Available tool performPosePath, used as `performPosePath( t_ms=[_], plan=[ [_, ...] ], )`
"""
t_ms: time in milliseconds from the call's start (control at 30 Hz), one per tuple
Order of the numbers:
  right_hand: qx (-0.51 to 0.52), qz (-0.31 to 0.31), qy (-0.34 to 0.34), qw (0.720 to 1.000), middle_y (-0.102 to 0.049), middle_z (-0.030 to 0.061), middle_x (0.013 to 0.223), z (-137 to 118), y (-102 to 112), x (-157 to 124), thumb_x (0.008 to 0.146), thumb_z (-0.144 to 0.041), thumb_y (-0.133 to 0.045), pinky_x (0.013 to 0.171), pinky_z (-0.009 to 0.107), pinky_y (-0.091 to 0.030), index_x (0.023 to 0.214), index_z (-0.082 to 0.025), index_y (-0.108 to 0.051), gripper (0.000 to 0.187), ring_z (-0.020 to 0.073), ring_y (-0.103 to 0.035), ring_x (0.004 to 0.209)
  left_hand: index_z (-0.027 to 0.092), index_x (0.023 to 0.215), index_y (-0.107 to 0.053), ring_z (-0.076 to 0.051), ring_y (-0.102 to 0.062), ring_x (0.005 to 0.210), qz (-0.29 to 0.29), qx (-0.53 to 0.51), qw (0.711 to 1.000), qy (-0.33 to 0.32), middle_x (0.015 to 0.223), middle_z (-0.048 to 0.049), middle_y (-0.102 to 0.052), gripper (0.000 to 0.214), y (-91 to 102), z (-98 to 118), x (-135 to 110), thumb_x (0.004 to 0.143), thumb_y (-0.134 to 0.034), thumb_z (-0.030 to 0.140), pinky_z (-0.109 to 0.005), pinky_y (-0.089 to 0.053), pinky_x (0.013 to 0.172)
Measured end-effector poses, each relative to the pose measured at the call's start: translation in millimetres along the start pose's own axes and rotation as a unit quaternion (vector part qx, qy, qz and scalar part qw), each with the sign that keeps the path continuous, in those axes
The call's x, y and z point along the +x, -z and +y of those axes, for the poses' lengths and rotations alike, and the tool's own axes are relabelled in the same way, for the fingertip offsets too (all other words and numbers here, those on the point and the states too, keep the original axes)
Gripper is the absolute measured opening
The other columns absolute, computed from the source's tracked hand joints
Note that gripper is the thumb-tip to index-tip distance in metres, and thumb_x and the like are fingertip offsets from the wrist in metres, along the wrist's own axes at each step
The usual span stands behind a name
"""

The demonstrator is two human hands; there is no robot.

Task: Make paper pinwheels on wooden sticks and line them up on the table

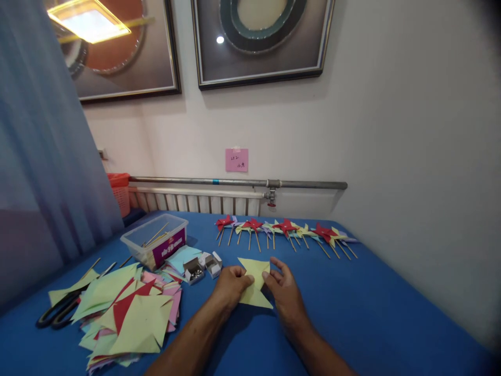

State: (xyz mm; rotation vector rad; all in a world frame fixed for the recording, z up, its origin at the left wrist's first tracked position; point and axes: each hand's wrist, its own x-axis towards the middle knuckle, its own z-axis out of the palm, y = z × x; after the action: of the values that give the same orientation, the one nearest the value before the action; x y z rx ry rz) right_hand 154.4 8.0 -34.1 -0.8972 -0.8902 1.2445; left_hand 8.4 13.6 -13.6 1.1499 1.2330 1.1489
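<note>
1. Left hand [231, 284] pinches left side of yellow paper [257, 270], thumb on top; right hand [285, 292] grips its right side, thumb also on top;
2. paper sits between both sets of fingers, over blue table [376, 313];
3. left of fingers: small open boxes [193, 270], paper pile [144, 324], scissors [64, 309];
4. beyond fingers: pinwheel row [285, 226].

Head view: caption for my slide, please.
Left hand and right hand hold cut yellow paper; pinwheels lie beyond.
</note>
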Motion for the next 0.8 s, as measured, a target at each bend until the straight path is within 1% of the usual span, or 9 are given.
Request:
performPosePath(
  t_ms=[33, 67, 167, 267, 367, 433, 567, 667, 800],
  plan=[
    [0.022, -0.004, -0.02, 1.0, -0.077, 0.0042, 0.089, 0.1, -0.5, -0.6, 0.063, -0.047, -0.088, 0.076, 0.039, -0.056, 0.12, -0.025, -0.06, 0.067, 0.0268, -0.073, 0.08, 0.021, 0.059, -0.049, -0.008, -0.038, 0.044, -0.007, 0.001, 1.0, 0.0, 0.048, 0.0064, -0.05, 0.032, 0.2, 0.0, -0.6, 0.061, -0.078, 0.034, -0.024, -0.028, 0.047],
    [0.04, -0.01, -0.036, 0.998, -0.077, 0.0047, 0.089, -0.9, -1.4, -2.2, 0.062, -0.046, -0.089, 0.076, 0.039, -0.056, 0.115, -0.024, -0.063, 0.063, 0.0268, -0.074, 0.081, 0.021, 0.059, -0.049, -0.008, -0.039, 0.044, -0.011, 0.001, 1.0, 0.002, 0.048, 0.0063, -0.051, 0.032, 0.4, -0.2, -1.0, 0.061, -0.077, 0.034, -0.024, -0.029, 0.047],
    [0.071, -0.047, -0.071, 0.994, -0.078, 0.006, 0.09, -9.5, -5.6, -10.4, 0.064, -0.045, -0.089, 0.078, 0.036, -0.055, 0.094, -0.021, -0.067, 0.044, 0.0257, -0.074, 0.085, 0.021, 0.061, -0.049, -0.009, -0.04, 0.044, -0.012, -0.001, 1.0, 0.006, 0.049, 0.0062, -0.051, 0.031, 1.1, -2.6, -0.3, 0.062, -0.077, 0.035, -0.024, -0.03, 0.048],
    [0.096, -0.058, -0.095, 0.989, -0.077, 0.0031, 0.081, -18.9, -9.8, -16.9, 0.064, -0.047, -0.09, 0.075, 0.033, -0.054, 0.085, -0.022, -0.064, 0.042, 0.0246, -0.074, 0.084, 0.021, 0.061, -0.05, -0.009, -0.04, 0.045, -0.018, 0.005, 1.0, 0.0, 0.05, 0.0062, -0.051, 0.03, 0.9, -6.8, 2.1, 0.063, -0.076, 0.035, -0.024, -0.03, 0.048],
    [0.105, -0.048, -0.105, 0.988, -0.073, -0.0005, 0.071, -22.8, -11.8, -19.3, 0.062, -0.049, -0.092, 0.071, 0.031, -0.054, 0.082, -0.023, -0.062, 0.044, 0.0241, -0.074, 0.081, 0.02, 0.062, -0.052, -0.009, -0.042, 0.046, -0.025, 0.022, 0.999, -0.009, 0.052, 0.0053, -0.053, 0.027, -0.7, -10.9, 3.3, 0.063, -0.075, 0.034, -0.024, -0.032, 0.049],
    [0.097, -0.048, -0.11, 0.988, -0.072, -0.0015, 0.07, -23.1, -11.8, -20.1, 0.062, -0.048, -0.092, 0.069, 0.03, -0.053, 0.082, -0.023, -0.061, 0.044, 0.0233, -0.073, 0.078, 0.02, 0.062, -0.051, -0.009, -0.042, 0.046, -0.023, 0.032, 0.999, -0.013, 0.052, 0.0056, -0.053, 0.026, -1.9, -12.5, 3.1, 0.064, -0.074, 0.033, -0.024, -0.031, 0.049],
    [0.067, -0.068, -0.114, 0.989, -0.071, -0.0016, 0.07, -21.4, -10.5, -20.0, 0.066, -0.051, -0.089, 0.065, 0.029, -0.05, 0.085, -0.022, -0.064, 0.043, 0.0205, -0.07, 0.07, 0.021, 0.06, -0.048, -0.008, -0.04, 0.046, -0.021, 0.038, 0.999, -0.019, 0.05, 0.007, -0.049, 0.028, -2.5, -11.8, 1.7, 0.064, -0.074, 0.033, -0.024, -0.03, 0.048],
    [0.042, -0.061, -0.107, 0.992, -0.071, -0.0022, 0.069, -17.1, -9.0, -17.3, 0.065, -0.05, -0.091, 0.063, 0.028, -0.048, 0.087, -0.021, -0.065, 0.044, 0.0185, -0.067, 0.064, 0.021, 0.06, -0.049, -0.008, -0.04, 0.045, -0.026, 0.028, 0.999, -0.013, 0.049, 0.0069, -0.049, 0.028, -1.8, -8.5, 0.7, 0.064, -0.075, 0.033, -0.024, -0.029, 0.047],
    [0.016, -0.058, -0.097, 0.993, -0.072, -0.0006, 0.069, -8.4, -5.4, -12.8, 0.062, -0.045, -0.092, 0.065, 0.03, -0.05, 0.087, -0.02, -0.066, 0.043, 0.0199, -0.068, 0.065, 0.02, 0.058, -0.05, -0.008, -0.039, 0.045, -0.034, 0.014, 0.999, 0.002, 0.049, 0.0061, -0.05, 0.028, -2.1, -4.3, -0.3, 0.062, -0.075, 0.032, -0.023, -0.028, 0.047]
  ],
)
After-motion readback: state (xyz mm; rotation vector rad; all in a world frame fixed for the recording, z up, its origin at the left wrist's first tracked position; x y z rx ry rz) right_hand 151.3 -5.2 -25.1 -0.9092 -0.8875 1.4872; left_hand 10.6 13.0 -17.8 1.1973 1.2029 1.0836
